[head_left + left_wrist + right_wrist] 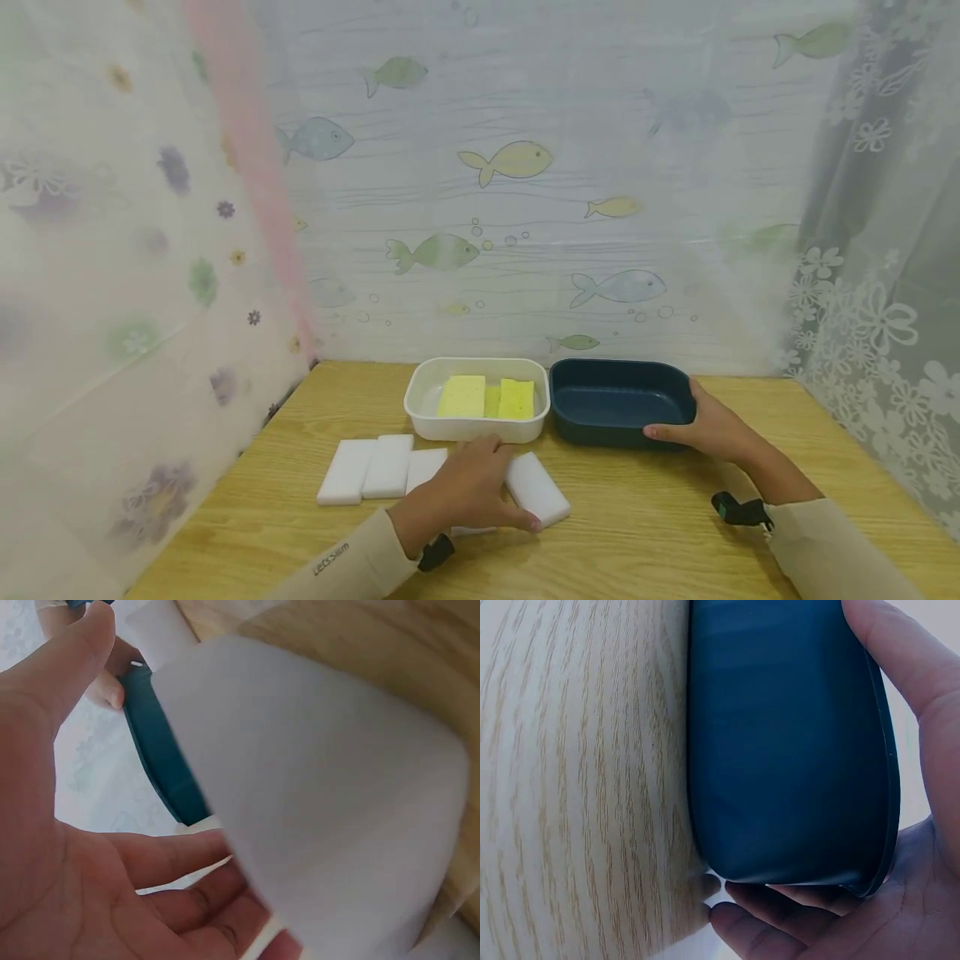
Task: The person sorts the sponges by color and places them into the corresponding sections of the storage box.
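My left hand [474, 483] hovers low among several white sponge blocks [348, 472], thumb spread wide from the fingers. In the left wrist view a white sponge block [315, 780] stands large before the palm, its near edge overlapping the fingertips, while the thumb is apart from it. Another white sponge block [537, 490] lies slanted just right of this hand. My right hand [716, 427] grips the right end of a dark blue container [615, 435], thumb along the near side and fingers wrapped round the end wall [795, 750]. The blue container's visible inside holds nothing.
Left of the blue container and close against it is a white container [476, 429] holding yellow sponges [462, 396]. Both stand toward the back of the wooden table [622, 525]. A curtain with printed fish [517, 158] hangs behind; more patterned sheets border both sides.
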A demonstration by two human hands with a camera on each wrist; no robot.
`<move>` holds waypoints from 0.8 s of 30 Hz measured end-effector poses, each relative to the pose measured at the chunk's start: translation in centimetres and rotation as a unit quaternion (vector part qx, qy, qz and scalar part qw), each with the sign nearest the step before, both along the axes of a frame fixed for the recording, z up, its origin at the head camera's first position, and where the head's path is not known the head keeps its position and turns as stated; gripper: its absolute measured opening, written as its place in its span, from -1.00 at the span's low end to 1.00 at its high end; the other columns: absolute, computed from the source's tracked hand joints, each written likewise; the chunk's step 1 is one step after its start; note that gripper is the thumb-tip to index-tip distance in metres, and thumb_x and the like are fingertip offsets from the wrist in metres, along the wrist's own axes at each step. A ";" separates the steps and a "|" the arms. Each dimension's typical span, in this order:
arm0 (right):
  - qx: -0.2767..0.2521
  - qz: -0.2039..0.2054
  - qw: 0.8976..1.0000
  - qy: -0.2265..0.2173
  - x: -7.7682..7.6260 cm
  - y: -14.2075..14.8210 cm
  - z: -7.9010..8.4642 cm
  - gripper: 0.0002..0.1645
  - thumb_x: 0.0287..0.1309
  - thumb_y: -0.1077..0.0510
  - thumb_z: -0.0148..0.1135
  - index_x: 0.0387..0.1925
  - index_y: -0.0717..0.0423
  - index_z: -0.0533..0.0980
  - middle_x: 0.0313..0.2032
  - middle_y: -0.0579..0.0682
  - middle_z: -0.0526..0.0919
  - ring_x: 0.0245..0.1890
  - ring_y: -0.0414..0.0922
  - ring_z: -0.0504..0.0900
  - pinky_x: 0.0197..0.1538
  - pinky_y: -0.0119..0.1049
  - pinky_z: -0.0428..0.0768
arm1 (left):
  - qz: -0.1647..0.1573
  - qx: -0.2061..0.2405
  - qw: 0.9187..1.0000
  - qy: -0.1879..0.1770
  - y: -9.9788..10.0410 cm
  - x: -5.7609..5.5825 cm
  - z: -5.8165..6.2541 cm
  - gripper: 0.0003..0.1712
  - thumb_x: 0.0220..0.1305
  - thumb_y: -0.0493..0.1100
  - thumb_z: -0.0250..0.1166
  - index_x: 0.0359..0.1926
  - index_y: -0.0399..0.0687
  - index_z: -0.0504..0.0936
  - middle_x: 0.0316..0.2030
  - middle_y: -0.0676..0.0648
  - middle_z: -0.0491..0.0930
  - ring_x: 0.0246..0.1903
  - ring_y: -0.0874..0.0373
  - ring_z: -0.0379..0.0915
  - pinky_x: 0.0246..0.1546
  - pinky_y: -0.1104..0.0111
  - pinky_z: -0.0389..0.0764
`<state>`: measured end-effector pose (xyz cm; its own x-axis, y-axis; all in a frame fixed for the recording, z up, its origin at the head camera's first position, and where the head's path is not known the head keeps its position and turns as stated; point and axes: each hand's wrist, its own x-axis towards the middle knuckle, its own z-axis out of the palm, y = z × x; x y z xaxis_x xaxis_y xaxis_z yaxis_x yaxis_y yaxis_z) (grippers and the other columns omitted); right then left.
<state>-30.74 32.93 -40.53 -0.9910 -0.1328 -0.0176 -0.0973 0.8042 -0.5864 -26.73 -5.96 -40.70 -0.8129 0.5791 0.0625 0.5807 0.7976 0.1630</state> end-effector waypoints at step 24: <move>-0.001 -0.001 1.000 -0.010 -0.1 0.1 -0.1 0.49 0.01 -0.45 0.21 0.43 0.23 -0.53 0.41 0.47 -0.29 0.32 0.48 -0.04 0.07 0.39 0.27 | 0.016 -0.019 0.999 -0.021 0.2 0.1 -0.1 0.18 -0.33 0.75 0.12 0.08 -0.08 0.51 -0.06 0.02 0.47 -0.03 0.14 0.33 0.08 0.11 0.36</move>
